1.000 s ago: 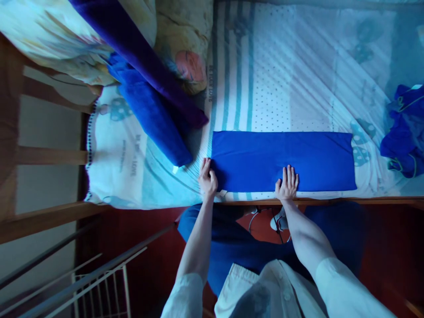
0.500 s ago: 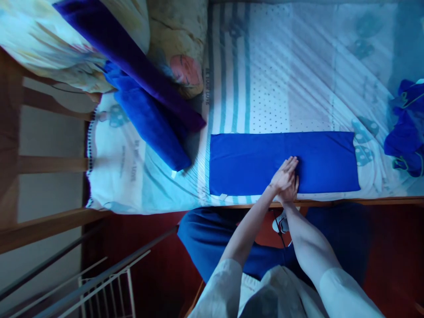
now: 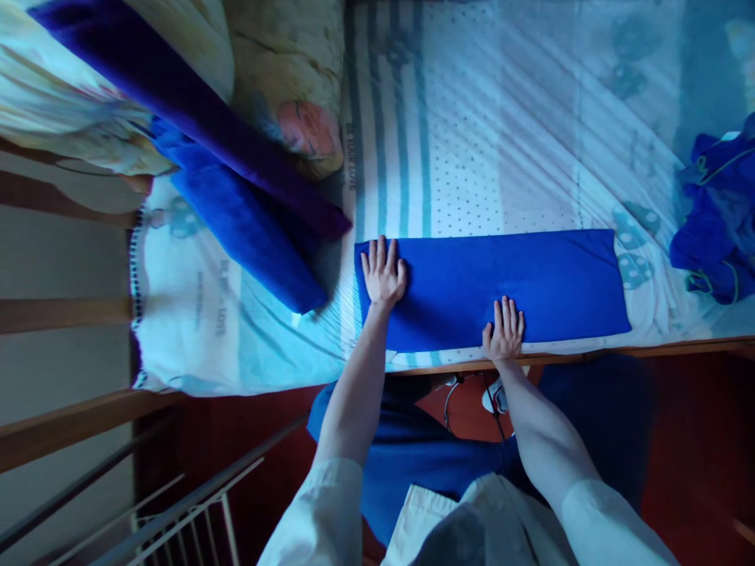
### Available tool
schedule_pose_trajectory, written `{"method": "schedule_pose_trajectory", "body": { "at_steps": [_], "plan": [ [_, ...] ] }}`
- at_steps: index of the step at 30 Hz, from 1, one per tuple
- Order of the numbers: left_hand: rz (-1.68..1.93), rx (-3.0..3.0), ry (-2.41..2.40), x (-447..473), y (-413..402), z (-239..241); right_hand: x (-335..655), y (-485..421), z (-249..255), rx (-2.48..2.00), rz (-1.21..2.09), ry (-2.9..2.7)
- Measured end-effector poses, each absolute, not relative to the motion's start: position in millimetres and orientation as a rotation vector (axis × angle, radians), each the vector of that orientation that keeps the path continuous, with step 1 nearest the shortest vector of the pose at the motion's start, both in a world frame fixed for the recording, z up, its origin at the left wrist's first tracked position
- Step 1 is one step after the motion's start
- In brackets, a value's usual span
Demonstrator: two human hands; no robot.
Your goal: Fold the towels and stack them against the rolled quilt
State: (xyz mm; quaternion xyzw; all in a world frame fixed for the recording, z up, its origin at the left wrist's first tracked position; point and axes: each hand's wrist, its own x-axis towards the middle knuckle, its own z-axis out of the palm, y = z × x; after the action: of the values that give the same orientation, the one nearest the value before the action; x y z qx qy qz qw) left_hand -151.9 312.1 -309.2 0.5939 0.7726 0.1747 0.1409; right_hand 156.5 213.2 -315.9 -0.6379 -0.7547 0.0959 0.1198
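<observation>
A folded blue cloth [image 3: 531, 283] lies as a long flat rectangle on the bed [image 3: 501, 141], near its front edge. My left hand [image 3: 383, 273] rests flat on the cloth's left end, fingers stretched out. My right hand [image 3: 503, 332] lies flat on the cloth's near edge around its middle, fingers spread as well. Neither hand grips anything.
A rolled blue blanket [image 3: 248, 228] and a dark purple one [image 3: 194, 118] lie at the left by a patterned pillow [image 3: 289, 86]. A crumpled blue garment [image 3: 716, 220] sits at the bed's right. A wooden bed frame [image 3: 64, 314] and a white wire rack [image 3: 177, 519] stand lower left.
My left hand swept from the cloth's left end across to my right hand, then back to the left end, now lying flat. My right hand stayed on the near edge.
</observation>
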Motion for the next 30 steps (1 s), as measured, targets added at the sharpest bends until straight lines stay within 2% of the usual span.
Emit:
{"method": "schedule_pose_trajectory", "body": {
  "at_steps": [7,17,23,30],
  "plan": [
    [0.558,1.561,2.372,-158,316,-307,154,213,-313,-1.881,0.317,-2.19],
    [0.604,1.626,2.155,1,239,-305,154,210,-317,-1.855,0.305,-2.171],
    [0.731,1.61,2.179,1,239,-311,153,211,-317,-1.875,0.302,-2.161],
    [0.793,1.553,2.164,2,243,-312,148,221,-306,-1.875,0.451,-1.961]
  ]
}}
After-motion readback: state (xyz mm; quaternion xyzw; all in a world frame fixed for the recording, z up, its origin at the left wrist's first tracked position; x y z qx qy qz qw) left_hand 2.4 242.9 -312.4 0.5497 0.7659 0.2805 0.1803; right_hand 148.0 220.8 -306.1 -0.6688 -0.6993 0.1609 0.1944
